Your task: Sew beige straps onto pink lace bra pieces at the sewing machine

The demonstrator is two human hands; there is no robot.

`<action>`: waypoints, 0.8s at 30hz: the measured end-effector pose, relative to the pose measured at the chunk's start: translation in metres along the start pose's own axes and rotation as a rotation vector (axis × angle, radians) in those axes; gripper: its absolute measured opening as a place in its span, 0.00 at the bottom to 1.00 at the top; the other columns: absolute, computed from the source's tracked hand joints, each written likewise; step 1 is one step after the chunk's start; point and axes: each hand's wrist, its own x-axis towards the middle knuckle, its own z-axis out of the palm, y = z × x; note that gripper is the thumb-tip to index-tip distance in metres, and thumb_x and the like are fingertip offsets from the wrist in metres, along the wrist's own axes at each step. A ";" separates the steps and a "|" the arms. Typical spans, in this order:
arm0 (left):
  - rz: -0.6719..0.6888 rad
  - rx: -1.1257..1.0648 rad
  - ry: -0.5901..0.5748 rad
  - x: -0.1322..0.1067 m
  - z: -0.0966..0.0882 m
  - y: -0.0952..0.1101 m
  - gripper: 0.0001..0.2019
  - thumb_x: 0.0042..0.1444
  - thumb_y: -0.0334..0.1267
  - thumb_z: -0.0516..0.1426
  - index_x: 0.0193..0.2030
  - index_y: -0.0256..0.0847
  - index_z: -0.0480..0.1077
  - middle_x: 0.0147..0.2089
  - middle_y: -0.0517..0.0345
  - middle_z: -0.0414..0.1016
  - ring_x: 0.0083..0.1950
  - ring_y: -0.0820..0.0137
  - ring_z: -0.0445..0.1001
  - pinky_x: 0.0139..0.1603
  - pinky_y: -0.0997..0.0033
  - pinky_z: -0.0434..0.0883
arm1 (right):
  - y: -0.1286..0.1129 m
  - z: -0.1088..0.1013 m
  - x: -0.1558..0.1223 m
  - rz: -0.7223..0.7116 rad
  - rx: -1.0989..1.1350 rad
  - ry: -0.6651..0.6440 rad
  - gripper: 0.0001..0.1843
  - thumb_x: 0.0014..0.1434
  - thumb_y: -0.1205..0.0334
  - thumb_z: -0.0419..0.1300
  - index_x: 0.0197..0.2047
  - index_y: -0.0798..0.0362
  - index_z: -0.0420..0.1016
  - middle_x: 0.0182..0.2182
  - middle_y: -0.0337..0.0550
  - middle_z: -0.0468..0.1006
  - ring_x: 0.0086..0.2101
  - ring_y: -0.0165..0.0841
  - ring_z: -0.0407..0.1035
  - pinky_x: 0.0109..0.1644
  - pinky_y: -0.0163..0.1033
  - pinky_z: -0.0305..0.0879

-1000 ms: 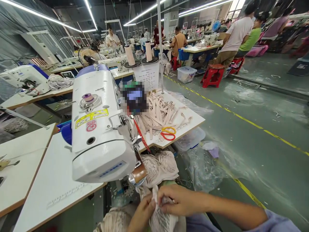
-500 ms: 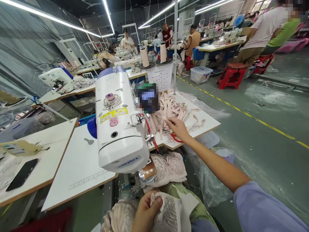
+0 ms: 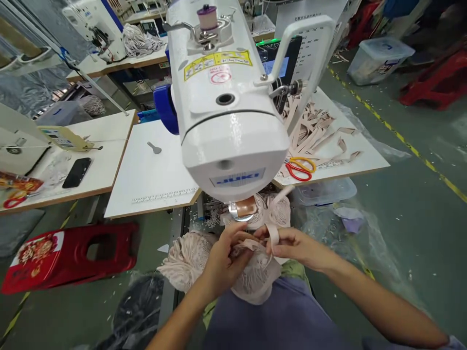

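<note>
Over my lap, my left hand (image 3: 223, 262) pinches the upper edge of a beige lace bra (image 3: 257, 279). My right hand (image 3: 301, 248) is closed on a pale beige fabric strip (image 3: 273, 236), which loops up over its fingers beside the bra's edge. Both hands' fingertips nearly meet, and the fabric partly hides them. Just beyond them, under the head of a white sewing machine (image 3: 233, 141), lies another lace bra (image 3: 280, 212). A bundle of gathered beige lace pieces (image 3: 189, 262) rests left of my left hand.
On the table right of the machine lie a heap of beige strips (image 3: 310, 129) and scissors with red and orange handles (image 3: 301, 167). A phone (image 3: 77, 172) is on the left table. A red stool (image 3: 73, 255) stands at lower left, a clear bin (image 3: 381, 61) on the floor at upper right.
My right hand has come back from the strip heap to the bra, bringing a strip. My left hand still holds the bra. The view has tilted down and moved closer to the machine.
</note>
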 end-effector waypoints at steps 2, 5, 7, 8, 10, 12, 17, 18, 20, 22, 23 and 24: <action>0.103 0.170 0.024 -0.002 -0.002 -0.003 0.24 0.64 0.30 0.54 0.65 0.49 0.55 0.54 0.49 0.74 0.50 0.68 0.75 0.48 0.69 0.72 | -0.003 0.002 0.004 0.040 -0.031 -0.086 0.19 0.52 0.46 0.70 0.34 0.54 0.81 0.44 0.43 0.77 0.40 0.30 0.70 0.47 0.35 0.66; 0.140 0.303 0.019 -0.006 -0.003 -0.003 0.27 0.62 0.29 0.54 0.66 0.49 0.54 0.55 0.49 0.71 0.47 0.69 0.75 0.45 0.70 0.72 | -0.003 0.009 0.010 -0.016 -0.048 -0.135 0.18 0.55 0.46 0.67 0.36 0.55 0.80 0.35 0.40 0.76 0.39 0.30 0.69 0.48 0.36 0.66; 0.044 0.283 0.027 -0.007 -0.002 0.001 0.26 0.61 0.30 0.55 0.65 0.47 0.54 0.50 0.52 0.71 0.41 0.71 0.74 0.40 0.72 0.71 | -0.002 0.013 0.012 -0.109 -0.070 -0.080 0.17 0.58 0.48 0.66 0.36 0.55 0.79 0.36 0.41 0.76 0.40 0.30 0.70 0.48 0.36 0.66; -0.027 0.264 0.041 -0.007 -0.001 0.004 0.25 0.61 0.31 0.55 0.64 0.46 0.56 0.48 0.53 0.71 0.40 0.72 0.74 0.38 0.73 0.70 | -0.001 0.015 0.013 -0.150 -0.088 -0.053 0.16 0.59 0.49 0.65 0.36 0.54 0.79 0.38 0.41 0.76 0.40 0.30 0.70 0.48 0.36 0.67; -0.185 0.216 0.016 -0.005 -0.002 0.010 0.22 0.59 0.33 0.57 0.60 0.43 0.60 0.44 0.55 0.72 0.39 0.71 0.73 0.37 0.74 0.69 | 0.000 0.018 0.014 -0.217 -0.159 -0.012 0.14 0.60 0.50 0.64 0.37 0.54 0.80 0.39 0.43 0.77 0.40 0.31 0.71 0.46 0.36 0.67; -0.329 0.153 -0.092 -0.001 -0.005 0.016 0.15 0.58 0.33 0.56 0.52 0.40 0.67 0.38 0.59 0.71 0.36 0.71 0.71 0.34 0.75 0.66 | -0.002 0.019 0.013 -0.267 -0.295 0.018 0.13 0.61 0.52 0.63 0.38 0.53 0.81 0.40 0.44 0.78 0.40 0.32 0.71 0.45 0.36 0.67; -0.366 0.047 -0.340 0.007 -0.010 0.018 0.12 0.61 0.40 0.56 0.27 0.38 0.66 0.25 0.65 0.58 0.28 0.75 0.57 0.28 0.75 0.56 | -0.003 0.021 0.011 -0.341 -0.496 0.076 0.11 0.63 0.54 0.61 0.38 0.51 0.83 0.35 0.43 0.78 0.38 0.32 0.73 0.43 0.36 0.67; -0.308 0.038 -0.292 0.007 -0.007 0.017 0.14 0.62 0.42 0.56 0.27 0.38 0.67 0.27 0.64 0.60 0.30 0.74 0.60 0.30 0.75 0.58 | -0.003 0.021 0.011 -0.336 -0.464 0.113 0.12 0.63 0.53 0.62 0.37 0.51 0.83 0.35 0.43 0.77 0.38 0.32 0.73 0.42 0.36 0.67; -0.205 0.009 -0.116 0.005 0.005 0.012 0.14 0.64 0.45 0.54 0.32 0.38 0.69 0.34 0.58 0.67 0.36 0.71 0.66 0.36 0.73 0.64 | -0.003 0.022 0.012 -0.318 -0.364 0.195 0.13 0.61 0.51 0.63 0.37 0.51 0.83 0.35 0.43 0.76 0.36 0.32 0.73 0.39 0.35 0.68; -0.166 -0.026 0.050 0.001 0.020 0.004 0.13 0.67 0.45 0.51 0.37 0.39 0.69 0.35 0.57 0.69 0.35 0.71 0.68 0.33 0.74 0.66 | -0.007 0.021 0.016 -0.310 -0.264 0.251 0.13 0.60 0.50 0.64 0.37 0.52 0.82 0.36 0.43 0.76 0.35 0.31 0.72 0.37 0.34 0.68; -0.148 -0.022 0.119 -0.001 0.027 0.000 0.12 0.68 0.44 0.51 0.39 0.39 0.68 0.34 0.58 0.69 0.32 0.73 0.68 0.30 0.76 0.66 | -0.010 0.020 0.018 -0.310 -0.235 0.266 0.13 0.59 0.50 0.65 0.37 0.52 0.82 0.35 0.42 0.76 0.35 0.30 0.72 0.37 0.34 0.68; -0.104 0.011 0.181 -0.002 0.032 -0.005 0.10 0.68 0.43 0.51 0.42 0.40 0.67 0.32 0.59 0.70 0.29 0.74 0.68 0.28 0.77 0.66 | -0.013 0.018 0.020 -0.300 -0.222 0.272 0.14 0.58 0.50 0.66 0.36 0.52 0.82 0.35 0.42 0.76 0.34 0.30 0.71 0.37 0.34 0.68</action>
